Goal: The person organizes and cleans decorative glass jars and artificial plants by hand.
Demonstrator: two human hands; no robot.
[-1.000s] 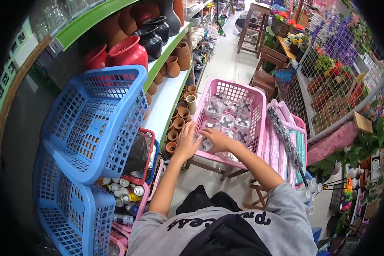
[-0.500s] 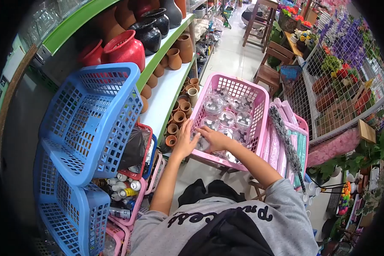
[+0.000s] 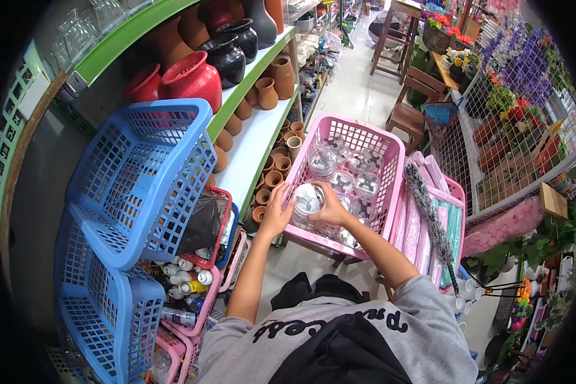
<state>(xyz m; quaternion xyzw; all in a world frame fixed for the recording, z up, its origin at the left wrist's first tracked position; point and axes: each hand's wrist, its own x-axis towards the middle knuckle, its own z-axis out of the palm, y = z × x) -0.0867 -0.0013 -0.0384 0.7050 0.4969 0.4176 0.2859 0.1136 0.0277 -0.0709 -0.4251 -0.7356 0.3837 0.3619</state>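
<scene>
Left hand [image 3: 276,216] and right hand [image 3: 331,208] clasp a clear round glass jar [image 3: 307,203] over the pink plastic lattice basket [image 3: 390,168]; stacked blue plastic baskets [image 3: 141,185] alongside.

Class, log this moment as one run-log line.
left hand + right hand: holding clear round glass jar | over pink plastic lattice basket | more jars inside

- Grey sweatshirt [image 3: 390,333] with bold black lettering across the chest, seen upside down from above.
- Sleeves pushed up past the elbows; both forearms bare.
- Black garment or strap [image 3: 339,352] over the front of the sweatshirt.
- Left hand [image 3: 276,214] and right hand [image 3: 334,208] bare, ungloved.
</scene>
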